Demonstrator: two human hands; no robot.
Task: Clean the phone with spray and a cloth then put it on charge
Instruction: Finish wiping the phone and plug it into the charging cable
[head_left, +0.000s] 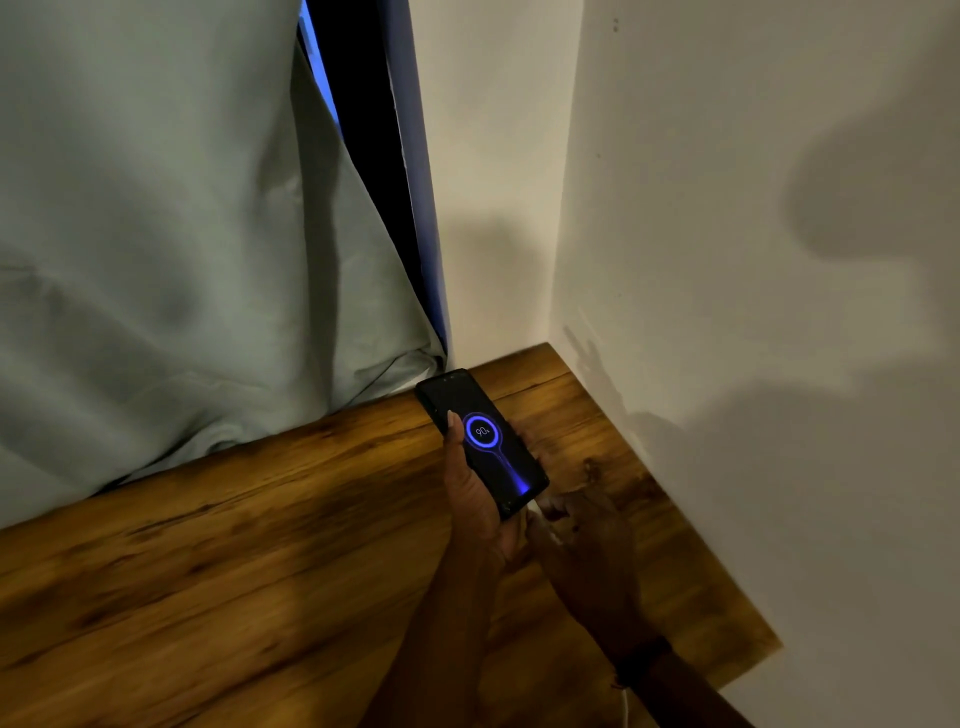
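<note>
A black phone (480, 441) is held above the wooden table (234, 545), near its far right corner. Its screen glows with a blue charging ring that reads 90%. My left hand (472, 488) grips the phone along its left edge, thumb on the screen side. My right hand (582, 525) is at the phone's bottom end, fingers pinched on a white charging plug (537, 512) that meets the phone there. A thin white cable (626, 706) shows below my right wrist. No spray or cloth is in view.
A pale green curtain (171, 234) hangs at the left and drapes onto the table's back edge. White walls (753, 260) close the corner behind and to the right of the table. A dark gap with a blue frame (415, 182) runs beside the curtain.
</note>
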